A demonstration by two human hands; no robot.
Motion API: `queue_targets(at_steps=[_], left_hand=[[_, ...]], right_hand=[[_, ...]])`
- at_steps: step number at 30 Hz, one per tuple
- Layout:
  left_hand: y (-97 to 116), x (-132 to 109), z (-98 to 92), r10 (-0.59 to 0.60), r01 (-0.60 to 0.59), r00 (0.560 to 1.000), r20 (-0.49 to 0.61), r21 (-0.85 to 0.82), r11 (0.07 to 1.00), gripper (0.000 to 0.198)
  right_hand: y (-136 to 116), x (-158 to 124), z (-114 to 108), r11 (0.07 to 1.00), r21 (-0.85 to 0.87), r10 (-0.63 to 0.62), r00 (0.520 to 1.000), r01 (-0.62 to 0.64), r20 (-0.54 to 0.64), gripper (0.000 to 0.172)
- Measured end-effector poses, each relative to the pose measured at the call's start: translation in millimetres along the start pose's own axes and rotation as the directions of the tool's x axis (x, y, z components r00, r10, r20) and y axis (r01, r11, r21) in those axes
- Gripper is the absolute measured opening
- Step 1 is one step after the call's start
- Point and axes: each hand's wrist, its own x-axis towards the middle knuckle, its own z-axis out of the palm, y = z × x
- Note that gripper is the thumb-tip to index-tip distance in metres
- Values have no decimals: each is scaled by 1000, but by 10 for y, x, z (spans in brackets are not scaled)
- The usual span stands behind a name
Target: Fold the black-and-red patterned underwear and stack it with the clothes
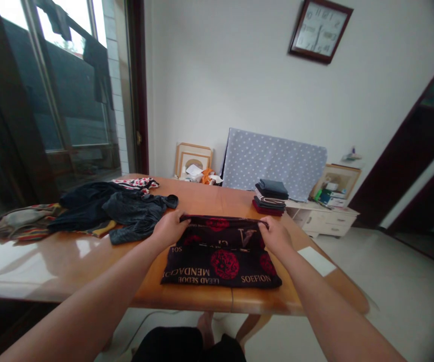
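Note:
A black garment (198, 261) with red round patterns and gold lettering lies on the wooden table in front of me. Its far edge is lifted, and a fold runs across its middle. My left hand (171, 229) pinches the far left corner, fingers closed on the cloth. At the far right corner, my right hand (276, 235) grips the same edge between thumb and fingers. The near part of the garment rests flat on the tabletop. Exactly what kind of garment it is cannot be made out.
Loose clothes (89, 206) are heaped on the table's left side. A stack of folded clothes (270, 197) stands at the back right. A white sheet (317, 260) lies near the right edge of the table (209, 193). Behind is a dotted cloth (273, 161) and a white cabinet (328, 221).

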Motion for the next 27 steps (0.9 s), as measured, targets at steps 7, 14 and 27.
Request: queue_targets(at_steps=[7, 14, 27], left_hand=[[-5, 402, 196, -64, 64, 998, -23, 22, 998, 22], [26, 627, 360, -132, 135, 990, -54, 61, 989, 25], [215, 33, 642, 311, -290, 906, 287, -113, 950, 54]], right_hand=[[82, 225, 171, 996, -67, 50, 999, -51, -16, 23], [117, 433, 360, 993, -66, 96, 995, -98, -39, 26], [-121, -221, 534, 989, 76, -145, 932, 127, 331, 57]])
